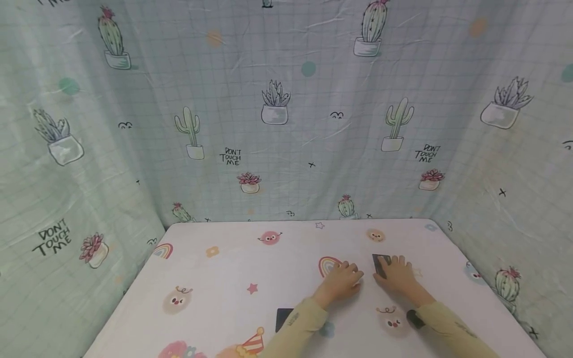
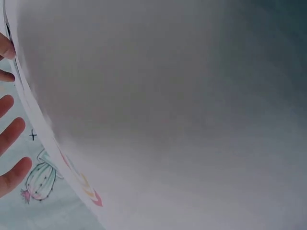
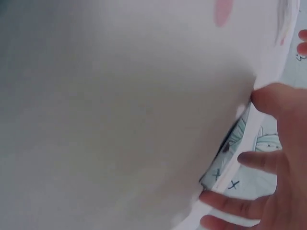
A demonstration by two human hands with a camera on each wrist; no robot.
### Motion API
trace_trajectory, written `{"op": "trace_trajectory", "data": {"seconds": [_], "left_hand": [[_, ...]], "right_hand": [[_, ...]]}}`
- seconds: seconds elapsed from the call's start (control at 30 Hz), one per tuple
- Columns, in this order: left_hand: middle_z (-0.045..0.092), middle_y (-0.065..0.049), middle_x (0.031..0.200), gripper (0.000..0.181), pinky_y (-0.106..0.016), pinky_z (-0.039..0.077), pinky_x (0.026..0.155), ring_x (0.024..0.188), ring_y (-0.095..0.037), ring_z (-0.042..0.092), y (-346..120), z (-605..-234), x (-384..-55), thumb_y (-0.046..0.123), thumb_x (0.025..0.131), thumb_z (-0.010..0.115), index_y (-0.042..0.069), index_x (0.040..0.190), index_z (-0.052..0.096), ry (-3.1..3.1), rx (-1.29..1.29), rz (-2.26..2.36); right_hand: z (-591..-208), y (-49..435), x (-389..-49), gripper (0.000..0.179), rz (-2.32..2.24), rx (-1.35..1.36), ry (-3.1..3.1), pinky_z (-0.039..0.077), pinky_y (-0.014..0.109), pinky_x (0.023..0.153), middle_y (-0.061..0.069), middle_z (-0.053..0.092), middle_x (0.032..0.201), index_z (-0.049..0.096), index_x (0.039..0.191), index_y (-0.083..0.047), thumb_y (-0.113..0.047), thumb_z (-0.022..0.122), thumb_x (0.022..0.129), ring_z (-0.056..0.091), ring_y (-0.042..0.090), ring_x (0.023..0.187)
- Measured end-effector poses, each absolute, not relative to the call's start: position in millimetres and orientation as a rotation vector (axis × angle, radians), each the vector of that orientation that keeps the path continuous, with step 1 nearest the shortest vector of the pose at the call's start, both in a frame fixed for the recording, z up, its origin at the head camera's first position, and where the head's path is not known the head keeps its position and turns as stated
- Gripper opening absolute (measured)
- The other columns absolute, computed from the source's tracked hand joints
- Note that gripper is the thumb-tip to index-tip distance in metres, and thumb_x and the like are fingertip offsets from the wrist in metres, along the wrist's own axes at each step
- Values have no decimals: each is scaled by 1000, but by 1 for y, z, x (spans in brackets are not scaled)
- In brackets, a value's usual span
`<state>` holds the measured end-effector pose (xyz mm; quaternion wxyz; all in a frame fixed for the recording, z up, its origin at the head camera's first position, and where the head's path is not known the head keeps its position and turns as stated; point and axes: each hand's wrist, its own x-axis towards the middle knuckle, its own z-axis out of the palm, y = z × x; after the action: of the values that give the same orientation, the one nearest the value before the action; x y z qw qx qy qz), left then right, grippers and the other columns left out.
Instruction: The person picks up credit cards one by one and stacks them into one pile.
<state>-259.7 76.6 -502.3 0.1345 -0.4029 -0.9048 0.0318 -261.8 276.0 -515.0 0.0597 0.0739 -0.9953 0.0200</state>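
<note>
On the right side of the table lies a thin dark glossy slab (image 1: pixel 380 265), like a phone. My right hand (image 1: pixel 400 277) holds it across its length. In the right wrist view, the thumb is at one end of the slab (image 3: pixel 225 149) and a finger at the other, with the index finger over it. The slab's surface mirrors the cactus print. To its left, my left hand (image 1: pixel 342 282) is low over the table beside a printed rainbow, holding nothing. Its fingers (image 2: pixel 12 136) are spread in the left wrist view.
A second dark rectangle (image 1: pixel 284 318) is partly covered by the left sleeve. A small dark rounded object (image 1: pixel 415 319) shows beside the right sleeve. The white table (image 1: pixel 224 278) has cartoon prints, and cactus-print curtains (image 1: pixel 286 139) enclose its back and sides.
</note>
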Motion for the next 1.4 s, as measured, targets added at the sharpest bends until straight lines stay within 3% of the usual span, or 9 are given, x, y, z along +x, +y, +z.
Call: {"op": "trace_trajectory", "data": {"seconds": [0.23, 0.5, 0.83, 1.4], "left_hand": [[55, 8, 110, 32, -28, 43, 86, 96, -10, 50, 79, -505, -261, 36, 87, 53, 27, 117, 51, -2610, -1159, 79], [54, 7, 115, 39, -29, 43, 87, 100, -11, 51, 83, -504, -265, 38, 85, 54, 27, 122, 49, -2661, -1125, 98], [55, 5, 114, 45, -36, 41, 90, 105, -16, 51, 87, -502, -269, 42, 81, 57, 26, 123, 49, -2713, -1063, 205], [54, 10, 113, 41, -33, 38, 88, 102, -12, 48, 86, -502, -278, 48, 82, 54, 30, 118, 52, -2760, -1138, 328]], "right_hand": [[-508, 278, -260, 58, 103, 339, -3009, 38, 54, 77, 18, 51, 98, 47, 125, -6, -37, 60, 78, 44, 31, 88], [-504, 276, -256, 56, 216, 530, -2984, 37, 56, 84, 17, 53, 113, 47, 128, -10, -24, 62, 76, 45, 37, 105], [-505, 276, -256, 55, 262, 752, -2887, 38, 53, 84, 7, 55, 112, 51, 122, -13, -12, 62, 68, 46, 29, 104], [-509, 275, -254, 51, 189, 869, -2824, 39, 48, 80, 2, 57, 110, 54, 119, -13, -16, 63, 68, 45, 23, 103]]}}
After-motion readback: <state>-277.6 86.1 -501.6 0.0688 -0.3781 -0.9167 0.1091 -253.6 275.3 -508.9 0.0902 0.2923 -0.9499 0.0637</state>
